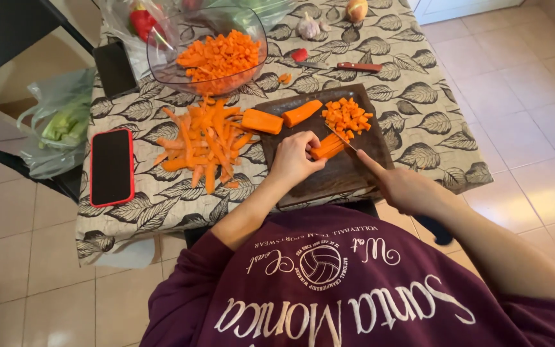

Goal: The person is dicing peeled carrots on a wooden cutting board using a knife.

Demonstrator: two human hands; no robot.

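Your left hand (pixel 292 160) curls knuckles-up, fingertips pressed down, forearm bare to the pushed-up sleeve. Your right hand (pixel 406 189) closes in a firm grip, index finger stretched forward.

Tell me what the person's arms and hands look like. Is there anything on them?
Both hands, the left hand and right hand, are bare: no gloves, and no rings or watch that I can see. The dark purple sweatshirt has white print, and its sleeves are pushed up, leaving the forearms uncovered.
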